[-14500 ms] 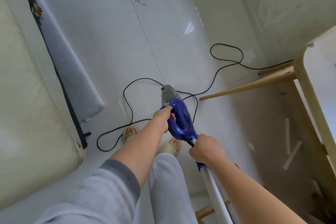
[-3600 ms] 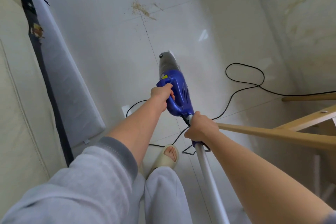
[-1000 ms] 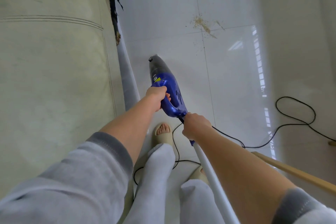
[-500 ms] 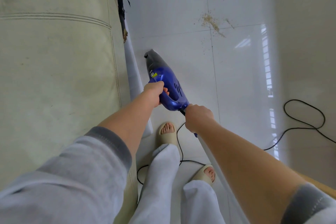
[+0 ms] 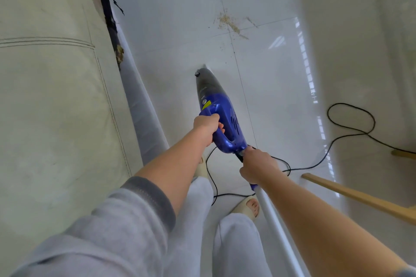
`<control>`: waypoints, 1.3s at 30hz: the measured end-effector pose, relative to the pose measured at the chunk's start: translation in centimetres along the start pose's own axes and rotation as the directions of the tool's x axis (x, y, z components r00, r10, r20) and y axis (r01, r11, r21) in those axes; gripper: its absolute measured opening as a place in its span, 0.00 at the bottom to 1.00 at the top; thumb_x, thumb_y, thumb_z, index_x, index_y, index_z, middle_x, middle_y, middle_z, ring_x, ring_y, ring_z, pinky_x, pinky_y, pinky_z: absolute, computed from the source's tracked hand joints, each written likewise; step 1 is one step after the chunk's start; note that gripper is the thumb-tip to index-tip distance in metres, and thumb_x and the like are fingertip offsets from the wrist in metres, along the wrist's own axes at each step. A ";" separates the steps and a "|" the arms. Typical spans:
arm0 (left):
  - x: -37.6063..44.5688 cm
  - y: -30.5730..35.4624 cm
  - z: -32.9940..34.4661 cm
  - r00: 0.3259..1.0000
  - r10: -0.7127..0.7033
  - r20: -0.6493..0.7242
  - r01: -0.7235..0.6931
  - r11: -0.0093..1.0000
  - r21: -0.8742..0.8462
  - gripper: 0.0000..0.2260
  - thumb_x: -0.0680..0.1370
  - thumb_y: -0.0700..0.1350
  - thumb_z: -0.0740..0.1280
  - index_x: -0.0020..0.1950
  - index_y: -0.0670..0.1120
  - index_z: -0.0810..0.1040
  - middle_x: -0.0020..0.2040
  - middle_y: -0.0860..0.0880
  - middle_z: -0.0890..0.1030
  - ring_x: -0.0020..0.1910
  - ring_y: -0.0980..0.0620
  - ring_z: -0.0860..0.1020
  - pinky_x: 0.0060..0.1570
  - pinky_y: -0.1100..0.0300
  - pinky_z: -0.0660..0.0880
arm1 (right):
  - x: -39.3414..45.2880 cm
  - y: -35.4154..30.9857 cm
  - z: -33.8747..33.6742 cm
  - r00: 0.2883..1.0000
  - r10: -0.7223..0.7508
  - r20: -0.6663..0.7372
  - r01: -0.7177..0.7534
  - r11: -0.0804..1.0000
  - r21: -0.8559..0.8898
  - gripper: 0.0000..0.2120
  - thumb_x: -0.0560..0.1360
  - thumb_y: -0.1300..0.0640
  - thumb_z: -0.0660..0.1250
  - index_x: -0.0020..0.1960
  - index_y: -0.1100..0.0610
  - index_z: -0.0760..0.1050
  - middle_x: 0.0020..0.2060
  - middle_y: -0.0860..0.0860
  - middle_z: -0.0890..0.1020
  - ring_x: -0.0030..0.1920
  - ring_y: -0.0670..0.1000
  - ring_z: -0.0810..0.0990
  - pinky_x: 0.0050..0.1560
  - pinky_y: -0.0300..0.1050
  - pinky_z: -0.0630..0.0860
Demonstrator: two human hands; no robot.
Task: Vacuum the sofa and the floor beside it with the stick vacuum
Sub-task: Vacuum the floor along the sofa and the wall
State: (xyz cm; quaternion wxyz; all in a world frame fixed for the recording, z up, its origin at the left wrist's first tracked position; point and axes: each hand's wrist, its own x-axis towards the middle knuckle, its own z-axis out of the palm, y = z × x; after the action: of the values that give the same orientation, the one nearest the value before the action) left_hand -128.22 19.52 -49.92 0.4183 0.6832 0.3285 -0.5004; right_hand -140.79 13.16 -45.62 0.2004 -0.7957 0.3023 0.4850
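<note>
With my left hand (image 5: 206, 125) gripping the stick vacuum (image 5: 219, 119) by its handle and my right hand (image 5: 258, 167) clasping its white tube, I have swung its nose off the sofa (image 5: 56, 108) toward the crumbs (image 5: 229, 23) beyond it, so floor cleaning comes next.

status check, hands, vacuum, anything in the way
Left hand grips blue stick vacuum handle; right hand grips its pole. Nozzle short of brown crumbs. Black power cord loops near feet.

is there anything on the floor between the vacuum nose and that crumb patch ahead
Nothing visible: bare tile lies between the vacuum nose and the crumb patch. The black cord loops off to the right and behind, near the feet.
</note>
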 end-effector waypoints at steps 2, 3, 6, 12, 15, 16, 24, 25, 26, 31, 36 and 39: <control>-0.2 -0.1 0.2 1.000 0.006 -0.008 -0.006 1.000 0.018 0.11 0.79 0.39 0.62 0.60 0.39 0.75 0.34 0.47 0.76 0.32 0.53 0.76 0.35 0.61 0.76 | -0.2 0.2 0.2 1.000 -0.003 0.007 0.002 1.000 0.025 0.15 0.74 0.64 0.60 0.60 0.58 0.69 0.37 0.49 0.72 0.37 0.50 0.74 0.34 0.41 0.69; -0.2 -0.2 0.2 1.000 0.009 -0.012 -0.009 1.000 0.026 0.11 0.79 0.39 0.62 0.60 0.39 0.75 0.34 0.47 0.76 0.32 0.53 0.75 0.36 0.60 0.76 | -0.3 0.2 0.3 1.000 -0.004 0.006 0.003 0.999 0.041 0.14 0.74 0.64 0.61 0.60 0.58 0.69 0.38 0.50 0.73 0.39 0.51 0.75 0.36 0.41 0.70; -0.1 0.0 -0.1 0.999 0.028 -0.035 -0.026 0.998 0.061 0.12 0.78 0.40 0.62 0.60 0.39 0.76 0.34 0.48 0.76 0.33 0.52 0.76 0.42 0.58 0.77 | -0.2 -0.1 0.4 1.000 -0.017 -0.007 0.017 0.999 0.048 0.14 0.74 0.64 0.62 0.59 0.58 0.70 0.36 0.49 0.71 0.40 0.51 0.74 0.38 0.42 0.70; -0.6 0.5 0.3 0.996 0.059 -0.063 -0.051 0.991 0.124 0.09 0.79 0.40 0.62 0.57 0.40 0.75 0.36 0.47 0.76 0.33 0.52 0.76 0.36 0.60 0.76 | -0.4 0.1 0.8 0.999 -0.040 -0.005 0.040 0.996 0.085 0.12 0.74 0.62 0.63 0.57 0.58 0.71 0.34 0.49 0.69 0.40 0.52 0.73 0.36 0.42 0.69; -1.2 0.2 1.4 0.998 0.054 -0.043 -0.046 0.987 0.156 0.08 0.79 0.40 0.63 0.57 0.40 0.75 0.36 0.47 0.77 0.34 0.52 0.76 0.38 0.59 0.77 | -0.7 1.3 1.1 0.999 -0.039 -0.018 0.040 0.996 0.086 0.11 0.74 0.62 0.63 0.57 0.58 0.71 0.34 0.49 0.68 0.40 0.52 0.73 0.35 0.42 0.68; -1.4 0.0 2.0 0.998 0.053 -0.032 -0.047 0.986 0.160 0.09 0.79 0.40 0.62 0.58 0.40 0.75 0.36 0.47 0.77 0.34 0.52 0.76 0.38 0.59 0.77 | -0.9 1.9 1.1 0.999 -0.034 -0.026 0.036 0.996 0.084 0.11 0.74 0.62 0.63 0.57 0.58 0.71 0.34 0.49 0.68 0.40 0.52 0.73 0.35 0.42 0.68; -2.8 -1.8 7.9 0.997 0.054 0.051 -0.062 0.979 0.196 0.09 0.79 0.39 0.62 0.58 0.40 0.75 0.35 0.47 0.76 0.32 0.52 0.75 0.34 0.60 0.75 | -1.5 7.4 1.9 0.998 0.057 -0.032 -0.054 0.994 0.097 0.11 0.74 0.62 0.63 0.56 0.57 0.71 0.34 0.49 0.69 0.38 0.52 0.72 0.28 0.41 0.63; -2.9 -2.0 8.5 0.997 0.052 0.061 -0.063 0.979 0.196 0.09 0.79 0.39 0.61 0.58 0.40 0.75 0.35 0.47 0.76 0.32 0.52 0.75 0.34 0.60 0.75 | -1.6 8.0 2.0 0.997 0.064 -0.032 -0.061 0.993 0.098 0.11 0.74 0.61 0.63 0.56 0.57 0.71 0.34 0.49 0.69 0.37 0.51 0.72 0.29 0.41 0.64; -3.1 -2.2 9.1 0.996 0.052 0.072 -0.065 0.978 0.197 0.08 0.79 0.39 0.61 0.57 0.40 0.75 0.34 0.47 0.75 0.32 0.52 0.75 0.34 0.60 0.75 | -1.6 8.6 2.2 0.997 0.070 -0.034 -0.067 0.993 0.100 0.11 0.74 0.61 0.63 0.56 0.57 0.72 0.34 0.49 0.69 0.37 0.51 0.71 0.31 0.41 0.65; -3.2 -3.2 10.1 0.995 0.039 0.089 -0.055 0.982 0.182 0.04 0.79 0.38 0.61 0.52 0.41 0.74 0.33 0.48 0.74 0.32 0.52 0.74 0.36 0.59 0.75 | -2.0 9.9 2.4 0.995 0.089 -0.033 -0.085 0.990 0.109 0.12 0.74 0.63 0.61 0.56 0.58 0.72 0.34 0.49 0.69 0.38 0.52 0.72 0.36 0.43 0.68; -2.4 -3.3 8.3 0.998 0.056 0.031 -0.060 0.985 0.164 0.06 0.77 0.38 0.62 0.52 0.41 0.75 0.34 0.48 0.75 0.32 0.52 0.75 0.41 0.58 0.76 | -2.0 8.2 2.4 0.998 0.059 -0.007 -0.058 0.989 0.136 0.17 0.74 0.63 0.62 0.62 0.57 0.71 0.38 0.50 0.71 0.40 0.52 0.73 0.36 0.43 0.69; -1.7 -3.0 6.6 0.996 0.079 -0.031 -0.073 0.984 0.161 0.06 0.77 0.38 0.62 0.52 0.41 0.75 0.33 0.48 0.75 0.32 0.52 0.75 0.40 0.58 0.76 | -1.6 6.6 2.5 1.000 0.018 -0.009 -0.016 0.987 0.161 0.17 0.75 0.63 0.61 0.64 0.57 0.70 0.41 0.51 0.72 0.41 0.51 0.74 0.39 0.43 0.70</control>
State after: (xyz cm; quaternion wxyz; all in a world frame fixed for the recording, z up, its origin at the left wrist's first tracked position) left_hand -134.02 14.80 -49.99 0.3751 0.7356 0.2686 -0.4960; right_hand -147.48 10.31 -45.49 0.2584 -0.7770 0.3482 0.4564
